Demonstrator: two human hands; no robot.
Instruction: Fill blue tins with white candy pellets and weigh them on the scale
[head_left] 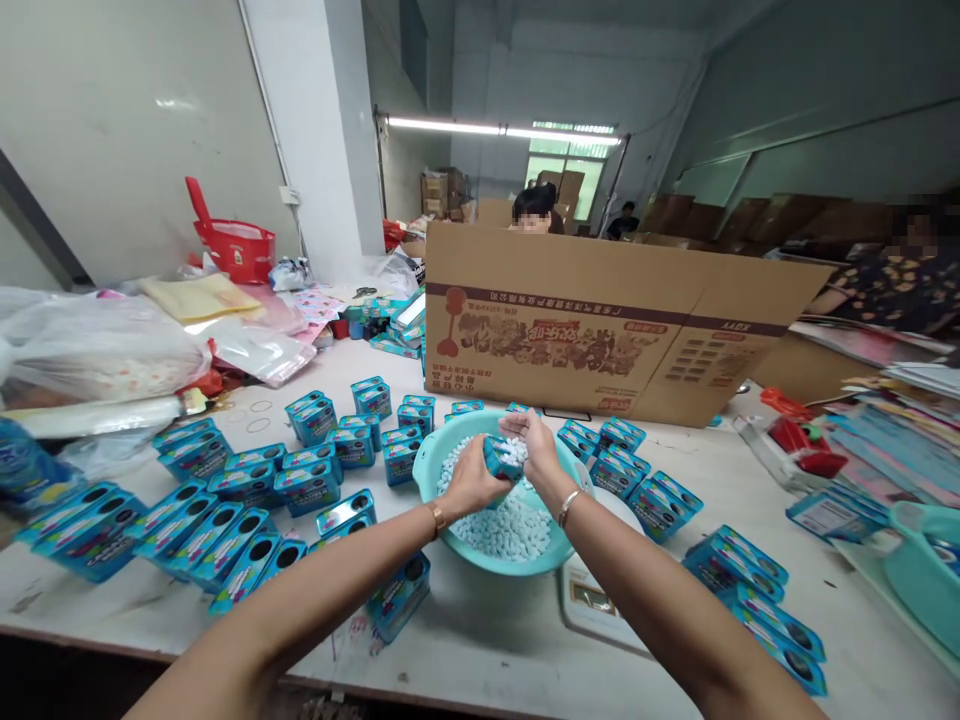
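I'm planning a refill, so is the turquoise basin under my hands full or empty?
Partly full: many pale pieces lie in the basin, with their level below its rim.

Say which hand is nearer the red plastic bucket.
Left. The left hand, holding a blue box over the teal bowl, has the red bucket ahead and to its left; the right hand is cupped farther right, beside the box.

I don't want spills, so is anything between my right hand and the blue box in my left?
Only white pieces show between: your right hand is cupped beside the blue box, which your left hand holds over the bowl. Nothing else visible blocks it.
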